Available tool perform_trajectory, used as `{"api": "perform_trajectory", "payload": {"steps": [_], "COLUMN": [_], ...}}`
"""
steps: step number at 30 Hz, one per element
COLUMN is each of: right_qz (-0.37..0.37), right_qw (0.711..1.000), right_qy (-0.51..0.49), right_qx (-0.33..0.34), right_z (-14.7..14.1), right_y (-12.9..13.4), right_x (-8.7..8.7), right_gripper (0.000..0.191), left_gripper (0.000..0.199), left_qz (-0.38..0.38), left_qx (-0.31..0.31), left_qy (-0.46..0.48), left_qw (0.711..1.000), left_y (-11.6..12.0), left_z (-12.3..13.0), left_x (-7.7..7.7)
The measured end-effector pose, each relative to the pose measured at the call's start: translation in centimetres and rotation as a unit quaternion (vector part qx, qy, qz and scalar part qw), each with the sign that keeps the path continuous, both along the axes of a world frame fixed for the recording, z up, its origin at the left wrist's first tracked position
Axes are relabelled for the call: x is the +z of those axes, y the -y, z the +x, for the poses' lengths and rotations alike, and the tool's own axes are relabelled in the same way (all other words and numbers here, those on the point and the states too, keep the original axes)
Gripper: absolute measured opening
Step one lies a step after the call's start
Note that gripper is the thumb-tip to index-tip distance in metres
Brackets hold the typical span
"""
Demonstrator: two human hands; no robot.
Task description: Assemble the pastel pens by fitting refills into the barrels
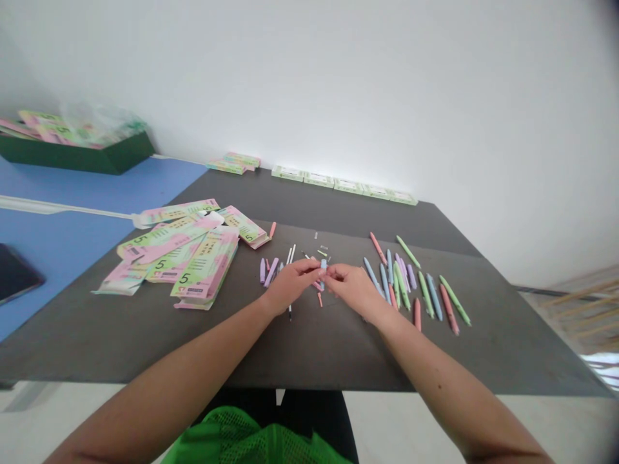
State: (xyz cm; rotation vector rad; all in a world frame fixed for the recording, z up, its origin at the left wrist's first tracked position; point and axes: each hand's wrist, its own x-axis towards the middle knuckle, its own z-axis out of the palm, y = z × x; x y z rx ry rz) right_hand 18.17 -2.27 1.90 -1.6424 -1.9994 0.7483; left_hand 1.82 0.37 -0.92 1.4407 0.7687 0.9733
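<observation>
My left hand (293,285) and my right hand (355,288) meet over the middle of the dark table. Between their fingertips is a small light-blue pen part (324,265), pinched from both sides. Under and around my fingers lie small loose pen pieces, among them a short red piece (320,299) and a green one (322,252). White refills (291,253) lie beside my left hand, partly covered by it. Left of them are purple pen barrels (271,272). To the right of my right hand, several pastel pens (400,283) in red, blue, green and purple are spread out.
Pink-and-green boxes (206,267) are heaped on the left of the dark table (271,361). A row of pale green boxes (348,186) runs along the wall, with more boxes (235,162) at its left. A green bin (77,156) stands on the blue surface (159,177).
</observation>
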Motion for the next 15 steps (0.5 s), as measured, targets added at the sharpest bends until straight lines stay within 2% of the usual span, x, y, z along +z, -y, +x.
{"api": "perform_trajectory", "payload": {"steps": [3,5,6,7,12,15], "right_qz": [0.003,0.035,0.034,0.03,0.015,0.017], "right_qw": [0.999,0.981,0.962,0.952,0.929,0.917], "right_qy": [0.04,0.185,0.269,0.301,0.37,0.398], "right_qx": [0.007,-0.041,-0.041,-0.038,0.018,0.038], "right_z": [0.8,1.8,2.3,2.7,2.9,2.4], "right_y": [-1.8,-3.4,-4.1,-4.8,-5.7,-5.5], "right_x": [-0.3,-0.4,-0.5,-0.5,-1.3,-1.9], "right_gripper": [0.03,0.032,0.032,0.032,0.028,0.028], "left_gripper": [0.024,0.027,0.027,0.027,0.027,0.027], "left_qz": [-0.048,-0.068,-0.073,-0.074,-0.044,-0.031], "left_qx": [0.087,0.154,0.179,0.198,0.275,0.293], "left_qy": [0.077,0.142,0.169,0.19,0.238,0.245], "left_qw": [0.992,0.975,0.966,0.959,0.931,0.923], "left_y": [-0.9,-1.8,-2.3,-2.8,-4.4,-4.7], "left_z": [-0.7,-1.5,-1.9,-2.4,-4.3,-4.7], "left_x": [-0.1,0.2,0.5,0.8,1.7,1.9]}}
